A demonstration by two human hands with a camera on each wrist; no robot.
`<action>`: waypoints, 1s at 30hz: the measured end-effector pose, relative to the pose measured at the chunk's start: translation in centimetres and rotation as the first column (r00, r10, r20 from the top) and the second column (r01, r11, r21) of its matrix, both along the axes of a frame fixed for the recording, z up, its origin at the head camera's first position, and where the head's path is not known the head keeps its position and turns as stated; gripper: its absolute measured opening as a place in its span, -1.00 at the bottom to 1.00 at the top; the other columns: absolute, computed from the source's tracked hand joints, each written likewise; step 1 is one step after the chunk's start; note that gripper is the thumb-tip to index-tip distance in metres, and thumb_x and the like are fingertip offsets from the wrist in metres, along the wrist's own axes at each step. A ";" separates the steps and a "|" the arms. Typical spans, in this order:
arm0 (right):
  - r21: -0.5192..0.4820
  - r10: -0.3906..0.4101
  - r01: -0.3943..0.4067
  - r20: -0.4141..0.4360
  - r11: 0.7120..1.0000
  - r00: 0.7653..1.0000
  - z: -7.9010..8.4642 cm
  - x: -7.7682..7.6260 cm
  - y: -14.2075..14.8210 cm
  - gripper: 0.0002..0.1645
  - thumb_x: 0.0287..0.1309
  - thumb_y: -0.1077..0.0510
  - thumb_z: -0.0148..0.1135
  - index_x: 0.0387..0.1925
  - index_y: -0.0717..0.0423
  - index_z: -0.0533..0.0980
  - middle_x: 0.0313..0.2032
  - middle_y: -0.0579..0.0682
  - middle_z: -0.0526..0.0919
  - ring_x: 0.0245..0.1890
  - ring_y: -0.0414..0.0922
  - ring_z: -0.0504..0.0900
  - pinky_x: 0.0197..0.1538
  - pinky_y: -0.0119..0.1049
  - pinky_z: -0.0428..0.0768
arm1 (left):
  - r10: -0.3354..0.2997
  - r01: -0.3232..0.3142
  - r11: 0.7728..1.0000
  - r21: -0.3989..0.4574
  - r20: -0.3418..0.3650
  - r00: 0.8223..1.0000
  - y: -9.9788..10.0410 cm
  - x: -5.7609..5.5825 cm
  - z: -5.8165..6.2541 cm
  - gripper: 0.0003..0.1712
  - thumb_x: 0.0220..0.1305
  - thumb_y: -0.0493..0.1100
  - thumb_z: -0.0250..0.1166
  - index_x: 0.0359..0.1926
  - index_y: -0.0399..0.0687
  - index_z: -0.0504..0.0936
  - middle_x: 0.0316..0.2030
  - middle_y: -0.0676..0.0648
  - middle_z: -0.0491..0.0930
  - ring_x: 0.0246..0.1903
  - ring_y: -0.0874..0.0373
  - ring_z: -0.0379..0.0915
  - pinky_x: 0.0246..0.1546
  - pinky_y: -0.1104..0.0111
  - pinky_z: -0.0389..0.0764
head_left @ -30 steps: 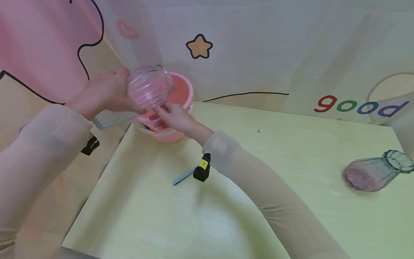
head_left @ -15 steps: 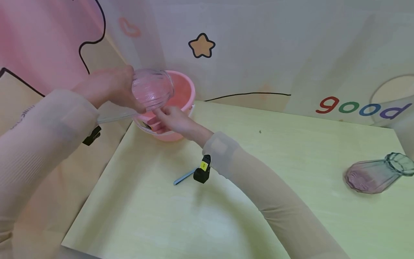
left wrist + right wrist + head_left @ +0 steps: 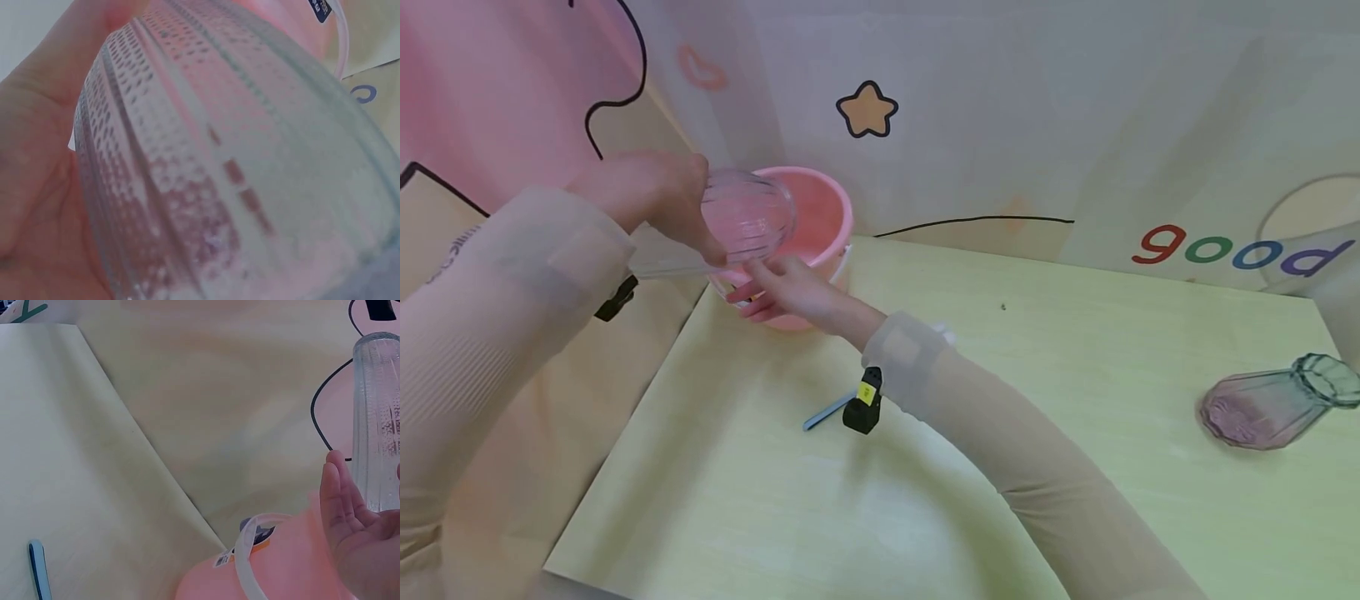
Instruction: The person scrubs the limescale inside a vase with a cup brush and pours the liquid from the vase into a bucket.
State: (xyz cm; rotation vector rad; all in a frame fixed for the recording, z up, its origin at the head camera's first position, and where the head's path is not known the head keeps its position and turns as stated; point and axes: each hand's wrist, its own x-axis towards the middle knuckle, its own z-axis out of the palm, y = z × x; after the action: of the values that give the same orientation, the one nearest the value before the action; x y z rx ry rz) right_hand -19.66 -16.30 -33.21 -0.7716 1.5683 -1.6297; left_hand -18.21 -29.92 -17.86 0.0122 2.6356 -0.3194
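My left hand (image 3: 658,196) grips a clear ribbed glass vase (image 3: 748,217), which lies nearly sideways over the pink bucket (image 3: 835,221). Its mouth points right, towards the bucket's opening. In the left wrist view the dimpled, ribbed glass (image 3: 187,137) fills most of the picture, with the palm against it. My right hand (image 3: 793,292) is beneath the mouth end of the vase, fingers extended and thumb right at the glass. In the right wrist view these straight fingers (image 3: 340,494) rise beside the glass vase (image 3: 375,425). The bucket's far-left side is hidden behind the vase.
A second faceted glass vase (image 3: 1258,408), purple at its base, lies on its side at the table's right. A thin blue strip (image 3: 827,412) lies near my right wrist. A small white thing (image 3: 946,333) shows behind the right sleeve. A printed backdrop (image 3: 970,125) borders the table.
My left wrist has turned and the vase has dipped slightly lower and left. My right fingers have spread from the vase, and the hand has shifted a little left. A white thing has come into view.
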 end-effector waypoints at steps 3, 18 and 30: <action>-0.005 0.002 -0.002 0.014 1.000 1.000 0.0 0.3 -0.2 -0.52 0.37 0.02 -0.22 0.10 0.30 0.29 -0.13 0.12 0.58 -0.17 0.08 0.55 -0.14 -0.28 0.54 | -0.011 0.011 1.000 -0.020 0.003 1.000 0.2 -0.1 0.2 0.10 -0.28 0.38 0.31 -0.01 -0.43 0.13 -0.19 -0.29 0.39 -0.27 -0.12 0.36 -0.33 0.07 0.44; -0.024 -0.024 0.025 0.062 0.999 0.998 0.3 0.7 -0.2 -0.51 0.36 0.02 -0.21 0.21 0.19 0.21 -0.02 0.17 0.52 -0.18 -0.01 0.57 -0.08 -0.23 0.52 | -0.012 0.015 0.998 -0.055 0.049 0.999 0.5 -0.4 0.7 0.15 -0.23 0.38 0.29 0.06 -0.48 0.07 -0.11 -0.37 0.35 -0.21 -0.17 0.34 -0.25 0.00 0.44; -0.023 -0.082 0.082 -0.006 0.996 0.997 0.2 -0.3 0.3 -0.42 0.36 -0.08 -0.25 0.19 0.27 0.20 0.02 0.11 0.51 -0.16 -0.14 0.57 -0.07 -0.32 0.50 | -0.002 0.002 0.999 0.034 0.007 1.000 0.0 -0.5 0.0 0.24 -0.18 0.42 0.23 0.14 -0.51 -0.06 -0.02 -0.46 0.28 -0.12 -0.27 0.30 -0.19 -0.06 0.42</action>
State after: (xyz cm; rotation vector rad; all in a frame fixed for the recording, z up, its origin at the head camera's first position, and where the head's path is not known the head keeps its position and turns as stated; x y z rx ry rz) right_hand -19.99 -16.02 -33.03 -0.7342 1.6080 -1.7078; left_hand -18.71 -29.92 -17.89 0.0269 2.6336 -0.2747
